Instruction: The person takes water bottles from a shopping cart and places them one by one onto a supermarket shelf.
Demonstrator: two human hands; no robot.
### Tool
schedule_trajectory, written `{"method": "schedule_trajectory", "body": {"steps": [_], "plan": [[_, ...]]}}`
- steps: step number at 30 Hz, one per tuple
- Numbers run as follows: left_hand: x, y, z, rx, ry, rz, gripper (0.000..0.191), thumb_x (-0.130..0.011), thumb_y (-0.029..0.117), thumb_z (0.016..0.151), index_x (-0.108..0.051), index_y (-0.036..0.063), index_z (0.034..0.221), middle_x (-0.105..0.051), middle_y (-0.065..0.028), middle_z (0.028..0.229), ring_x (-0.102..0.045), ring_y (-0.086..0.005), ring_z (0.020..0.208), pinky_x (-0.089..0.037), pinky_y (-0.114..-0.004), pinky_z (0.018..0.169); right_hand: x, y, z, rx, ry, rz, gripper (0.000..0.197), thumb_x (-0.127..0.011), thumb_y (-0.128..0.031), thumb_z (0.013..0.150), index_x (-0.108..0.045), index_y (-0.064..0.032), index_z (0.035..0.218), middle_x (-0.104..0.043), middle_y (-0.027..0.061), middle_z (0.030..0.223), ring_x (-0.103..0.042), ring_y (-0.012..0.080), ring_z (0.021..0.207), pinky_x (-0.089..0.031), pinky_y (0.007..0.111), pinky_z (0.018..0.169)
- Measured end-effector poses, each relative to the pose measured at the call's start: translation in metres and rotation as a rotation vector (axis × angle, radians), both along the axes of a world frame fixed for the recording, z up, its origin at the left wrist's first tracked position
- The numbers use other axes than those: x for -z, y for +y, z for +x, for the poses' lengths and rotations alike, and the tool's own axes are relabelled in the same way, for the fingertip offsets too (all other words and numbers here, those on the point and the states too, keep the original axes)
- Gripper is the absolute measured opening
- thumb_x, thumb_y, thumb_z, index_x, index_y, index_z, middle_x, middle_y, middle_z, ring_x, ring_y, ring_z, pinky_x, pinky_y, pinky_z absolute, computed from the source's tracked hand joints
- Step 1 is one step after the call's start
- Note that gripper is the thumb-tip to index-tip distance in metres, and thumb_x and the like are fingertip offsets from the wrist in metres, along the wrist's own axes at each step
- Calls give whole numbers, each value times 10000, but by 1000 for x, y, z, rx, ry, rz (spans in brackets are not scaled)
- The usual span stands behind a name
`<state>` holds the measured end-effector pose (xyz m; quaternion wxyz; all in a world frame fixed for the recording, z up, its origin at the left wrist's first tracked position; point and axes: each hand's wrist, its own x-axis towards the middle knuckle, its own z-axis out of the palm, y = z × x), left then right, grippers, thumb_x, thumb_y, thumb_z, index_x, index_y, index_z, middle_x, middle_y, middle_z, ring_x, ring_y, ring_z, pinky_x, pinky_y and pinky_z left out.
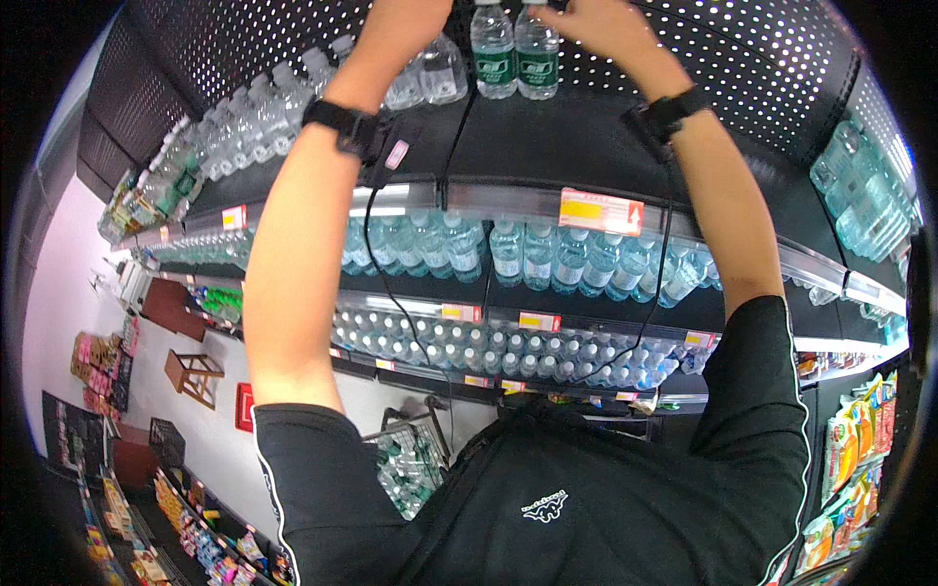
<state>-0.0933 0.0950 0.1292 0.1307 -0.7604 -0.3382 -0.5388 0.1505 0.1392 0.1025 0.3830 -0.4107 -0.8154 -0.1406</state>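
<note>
Two clear water bottles with green labels stand side by side on the black upper shelf: a left bottle [493,62] and a right bottle [537,66]. My right hand [604,26] is at the top edge, a fingertip at the neck of the right bottle; whether it grips is unclear. To the left of the pair is my left hand [414,18], its fingers cut off by the picture's top edge. Below it stand larger clear bottles [440,73], partly covered by my forearm. Both wrists wear black straps with cables hanging from them.
A row of clear bottles [256,121] runs left along the upper shelf [542,139]. A price tag [601,211] hangs on its front rail. Lower shelves hold blue-tinted bottles [571,264] and small white-capped bottles [506,351]. Below stands a cart [410,469] with bottles; a wooden stool [194,373] is further left.
</note>
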Motion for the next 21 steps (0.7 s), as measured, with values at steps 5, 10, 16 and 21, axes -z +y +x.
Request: {"method": "schedule_trajectory", "body": {"steps": [5,10,16,21], "plan": [[14,-148,-21,232,-329,-201,183,-516,14,981,-628,-14,1123,-687,-60,1041,-649,-128,964,-509,-258,804,-61,-162,-24,-143,65,55,473,-664,-408,918,-600,-36,1204,-645,92,909,-642,138,790,-516,274,636],[138,-251,-82,309,-455,-120,195,-460,51,1032,-647,-3,1047,-688,-64,922,-658,-128,831,-520,-262,739,9,-244,-32,-612,252,-320,555,-509,-469,991,-617,45,1169,-679,146,956,-678,165,748,-536,269,611],[344,-367,-123,-16,-1040,-659,205,-443,38,1026,-644,22,1064,-665,-22,932,-623,-114,845,-492,-256,759,121,-263,-133,-1131,-318,-1229,354,-562,-211,952,-617,41,1194,-693,117,1039,-668,221,929,-511,326,811],[484,-460,-139,-255,-1303,-888,221,-436,17,993,-638,26,1082,-663,-22,945,-608,-118,849,-483,-272,754,279,-273,-223,-1320,-674,-1706,322,-510,-174,1015,-564,-23,1295,-679,82,1083,-634,165,992,-507,326,889]]}}
